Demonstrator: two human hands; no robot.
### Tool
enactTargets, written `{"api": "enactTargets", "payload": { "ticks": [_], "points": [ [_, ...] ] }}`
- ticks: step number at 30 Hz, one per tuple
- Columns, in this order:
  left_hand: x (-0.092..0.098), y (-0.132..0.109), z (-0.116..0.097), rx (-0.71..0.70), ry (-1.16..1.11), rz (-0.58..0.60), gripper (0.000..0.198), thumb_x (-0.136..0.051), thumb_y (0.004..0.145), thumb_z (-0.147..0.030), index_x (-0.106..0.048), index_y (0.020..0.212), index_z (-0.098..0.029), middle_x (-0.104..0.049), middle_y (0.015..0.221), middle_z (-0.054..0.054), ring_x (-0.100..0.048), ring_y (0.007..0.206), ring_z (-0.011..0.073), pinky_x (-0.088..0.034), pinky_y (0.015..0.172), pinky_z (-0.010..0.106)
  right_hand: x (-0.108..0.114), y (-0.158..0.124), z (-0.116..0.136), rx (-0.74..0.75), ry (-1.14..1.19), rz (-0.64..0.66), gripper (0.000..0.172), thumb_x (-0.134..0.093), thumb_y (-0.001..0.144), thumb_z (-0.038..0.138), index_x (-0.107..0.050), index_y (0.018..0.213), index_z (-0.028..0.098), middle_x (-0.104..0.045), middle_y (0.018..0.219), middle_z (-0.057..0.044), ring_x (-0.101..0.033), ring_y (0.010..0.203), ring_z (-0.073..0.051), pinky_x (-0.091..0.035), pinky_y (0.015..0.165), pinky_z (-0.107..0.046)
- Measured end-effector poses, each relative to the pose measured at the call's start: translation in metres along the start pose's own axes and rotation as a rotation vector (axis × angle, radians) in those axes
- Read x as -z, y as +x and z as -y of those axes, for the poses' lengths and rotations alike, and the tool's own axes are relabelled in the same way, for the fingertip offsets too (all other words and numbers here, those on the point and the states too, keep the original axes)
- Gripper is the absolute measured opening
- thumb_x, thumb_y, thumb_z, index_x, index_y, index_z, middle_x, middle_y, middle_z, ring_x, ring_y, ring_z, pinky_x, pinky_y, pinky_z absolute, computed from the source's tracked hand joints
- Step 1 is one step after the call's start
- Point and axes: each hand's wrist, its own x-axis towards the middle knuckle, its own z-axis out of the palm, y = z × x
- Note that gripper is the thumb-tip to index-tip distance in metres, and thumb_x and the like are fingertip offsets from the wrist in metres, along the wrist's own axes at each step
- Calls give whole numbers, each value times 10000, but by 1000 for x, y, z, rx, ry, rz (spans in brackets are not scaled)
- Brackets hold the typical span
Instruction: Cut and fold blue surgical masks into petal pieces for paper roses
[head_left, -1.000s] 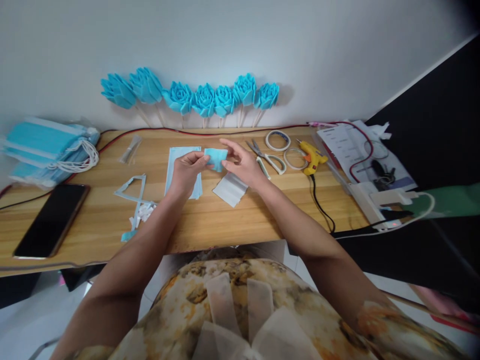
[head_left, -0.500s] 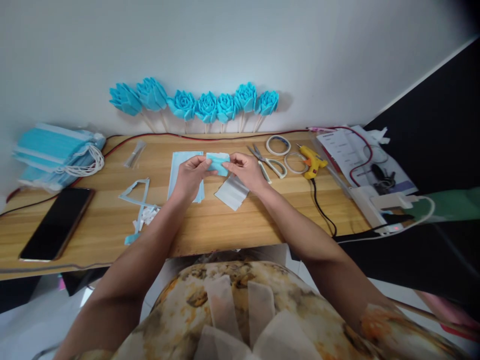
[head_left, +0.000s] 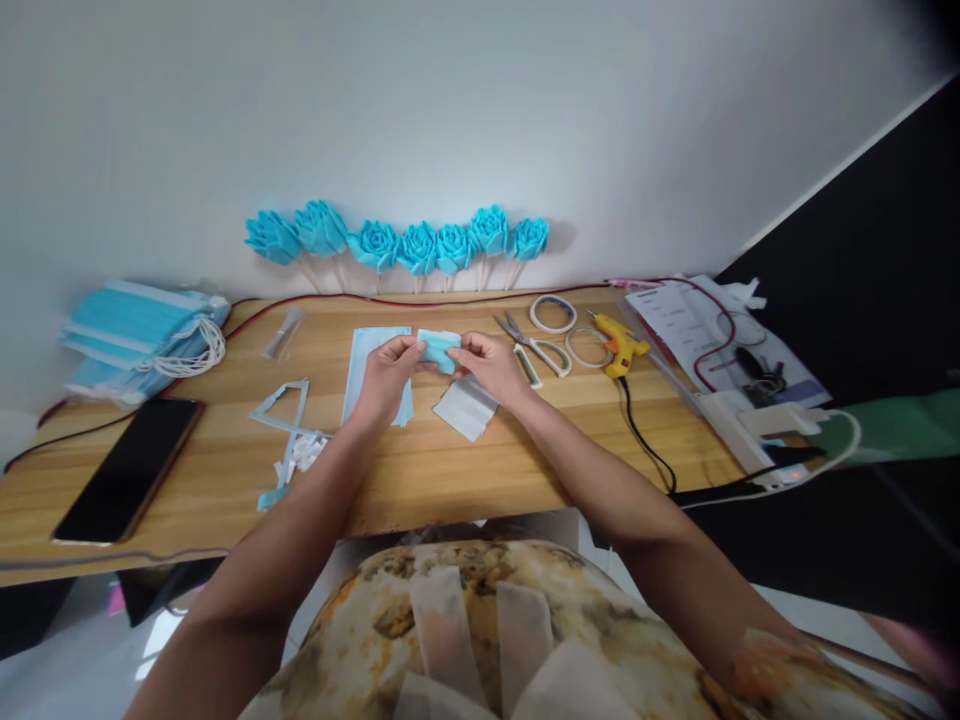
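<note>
Between my two hands is a small piece of light blue mask fabric (head_left: 439, 347), pinched at its sides. My left hand (head_left: 391, 372) is closed on its left edge with thumb and fingers. On the opposite edge, my right hand (head_left: 491, 362) grips the same piece. Light blue sheets of mask material (head_left: 363, 368) lie flat beneath and beside my left hand. A pale grey-white cut piece (head_left: 466, 410) rests on the table below my right hand. Scissors (head_left: 534, 345) lie with blades apart just right of my right hand.
Several blue fabric flowers (head_left: 417, 247) on sticks lean along the wall. At left are stacked masks (head_left: 135, 325), a phone (head_left: 129, 470) and cut scraps (head_left: 303, 452). At right are tape (head_left: 553, 314), a yellow glue gun (head_left: 619, 342) and a power strip (head_left: 739, 435). A red-black cable (head_left: 420, 303) runs along the back.
The whole view has shifted, so the table appears slightly lower. Both hands still hold the blue fabric piece in nearly the same pose.
</note>
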Motion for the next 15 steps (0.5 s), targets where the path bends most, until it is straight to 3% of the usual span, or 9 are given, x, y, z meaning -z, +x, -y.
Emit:
{"api": "enactTargets", "payload": {
  "ticks": [5, 15],
  "points": [
    [-1, -1, 0, -12, 23, 16, 444, -947, 610, -516, -724, 765, -166, -710, 748, 3, -682, 680, 148, -613, 685, 310, -1, 1, 0, -15, 65, -26, 344, -807, 658, 489, -602, 704, 216, -609, 662, 35, -638, 644, -149, -584, 691, -306],
    [-4, -1, 3, 1, 20, 24, 411, -895, 663, -506, -670, 784, -184, -714, 790, 6, -678, 713, 158, -593, 706, 309, 3, 0, -3, 60, -90, -12, 335, -677, 820, 537, -655, 752, 209, -622, 700, 9, -644, 684, -169, -524, 679, -290]
  ]
}}
